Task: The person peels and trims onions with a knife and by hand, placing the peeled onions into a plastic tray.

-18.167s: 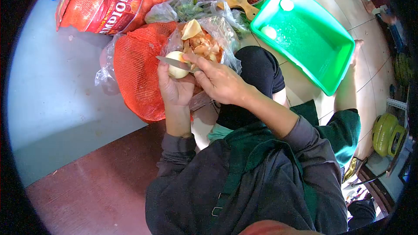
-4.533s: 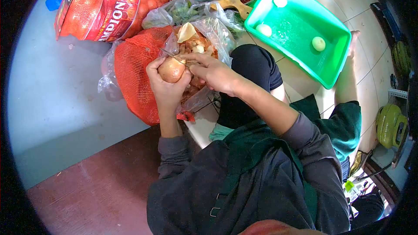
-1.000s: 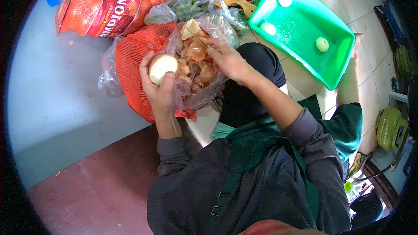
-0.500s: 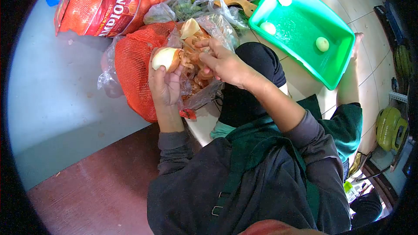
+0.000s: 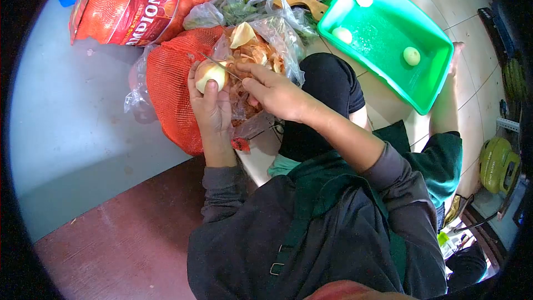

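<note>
The left hand (image 5: 210,112) holds an onion (image 5: 213,76) over the edge of a red net bag (image 5: 176,86), thumb pressed on its pale near side and fingers wrapped round the far side. Brown skin clings to part of that onion — the rest is bare and whitish. The right hand (image 5: 277,93) has its fingers closed round the handle of a knife (image 5: 222,68), whose thin blade lies across the upper right of the onion; whether the edge has bitten in, I cannot tell. Just beneath and beside the hands, a clear plastic bag (image 5: 288,33) holds a heap of onion skins (image 5: 258,54). To the right, three peeled onions (image 5: 411,56) sit well apart in a green tub (image 5: 388,36). A printed onion sack (image 5: 133,8) lies beyond the net bag.
</note>
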Tool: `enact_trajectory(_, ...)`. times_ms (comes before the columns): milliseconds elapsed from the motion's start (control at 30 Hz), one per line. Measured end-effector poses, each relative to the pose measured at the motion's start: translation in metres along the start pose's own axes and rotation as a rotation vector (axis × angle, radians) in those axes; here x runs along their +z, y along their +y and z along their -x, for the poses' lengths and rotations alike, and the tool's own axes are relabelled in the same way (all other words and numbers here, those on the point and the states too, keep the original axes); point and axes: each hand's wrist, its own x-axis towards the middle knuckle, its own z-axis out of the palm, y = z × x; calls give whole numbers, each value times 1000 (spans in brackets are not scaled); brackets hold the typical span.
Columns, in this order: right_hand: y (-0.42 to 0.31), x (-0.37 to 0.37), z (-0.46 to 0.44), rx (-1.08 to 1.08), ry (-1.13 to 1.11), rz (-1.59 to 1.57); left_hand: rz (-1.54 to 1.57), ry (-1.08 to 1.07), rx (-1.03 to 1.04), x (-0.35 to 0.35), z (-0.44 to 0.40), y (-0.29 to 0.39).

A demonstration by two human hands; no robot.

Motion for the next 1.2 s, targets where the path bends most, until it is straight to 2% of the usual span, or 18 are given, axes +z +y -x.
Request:
enact_trajectory(167,10,0,-4,-59,7,128,-12,-19,-36,3,1,2)
enact_trajectory(267,32,7,-13,-314,161,282,-62,-16,-38,2,2,2)
enact_trajectory(533,4,7,-9,-92,88,100,-142,18,2,-1,5,-2)
enact_trajectory(667,4,9,-17,7,117,36,-309,51,63,6,8,-1)
enact_trajectory(767,19,13,-25,-55,176,74,-469,26,99,10,9,2)
enact_trajectory(900,0,6,-27,158,119,-172,-581,-24,107,10,10,4)
enact_trajectory(967,-6,5,-24,186,122,-207,-451,-4,68,16,9,6)
enact_trajectory(1100,20,5,-37,71,180,-110,-151,-63,-33,17,10,6)
enact_trajectory(1200,22,0,-36,112,202,1,-93,-113,-96,8,8,7)
